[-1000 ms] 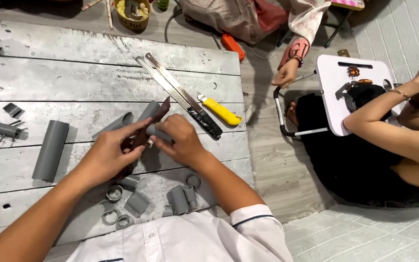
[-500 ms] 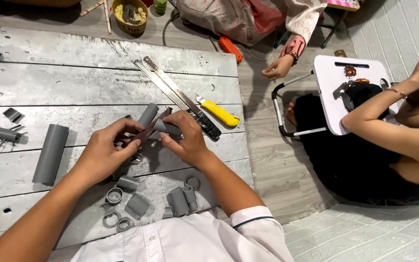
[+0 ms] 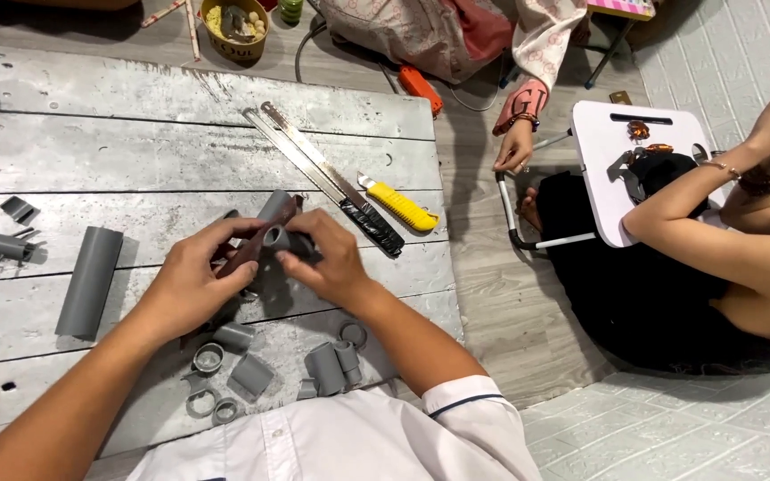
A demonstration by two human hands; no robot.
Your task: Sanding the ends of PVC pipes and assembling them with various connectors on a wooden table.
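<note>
Pipe offcut [image 3: 280, 239] pinched in right hand [image 3: 331, 263], left hand [image 3: 191, 287] closed on brown tool [image 3: 256, 245].
Likely light, rigid, smooth plastic; best gripped around the barrel, over the desk [image 3: 135, 134].

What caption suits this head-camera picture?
Both hands, left hand and right hand, grip a grey pipe piece over a plank board.

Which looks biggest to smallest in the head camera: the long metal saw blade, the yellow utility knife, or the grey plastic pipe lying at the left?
1. long metal saw blade
2. grey plastic pipe
3. yellow utility knife
</note>
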